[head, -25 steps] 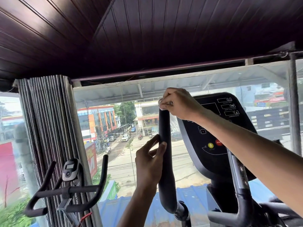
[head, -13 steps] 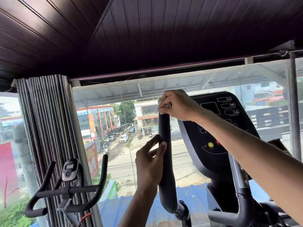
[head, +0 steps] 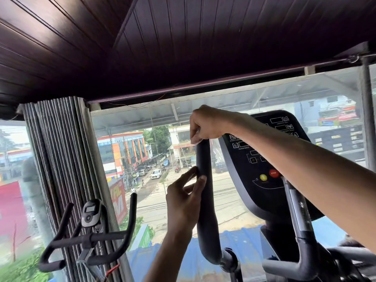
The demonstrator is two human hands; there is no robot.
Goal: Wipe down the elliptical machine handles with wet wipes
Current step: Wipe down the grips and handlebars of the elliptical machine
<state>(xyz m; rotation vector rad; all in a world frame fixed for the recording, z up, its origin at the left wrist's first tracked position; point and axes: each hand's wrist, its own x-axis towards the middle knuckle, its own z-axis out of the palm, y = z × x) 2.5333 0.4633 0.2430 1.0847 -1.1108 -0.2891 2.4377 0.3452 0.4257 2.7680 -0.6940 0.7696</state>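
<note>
Slightly turned since before, the right hand (head: 207,124) clamps a wet wipe (head: 195,141) on the handle (head: 207,210) top, at 12 o'clock. The left hand (head: 183,202), fingers straight, steadies it from 9 o'clock. The top end is being wiped; next probably needs a firm downward stroke.

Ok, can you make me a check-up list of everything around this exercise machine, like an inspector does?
Surface: nothing seen.
Job's things: black handle stands upright beside the console; a white sliver, probably the wet wipe, shows at its top.
Clutter: nothing seen.
Hands: right hand curls over the handle's top; left hand is lower down, straight fingers touching the handle's side.
Cables: thin wire under the window's top frame; red wire below the bike.
Surroundings: exercise bike handlebars, pleated curtain, window looking onto a street.
</note>
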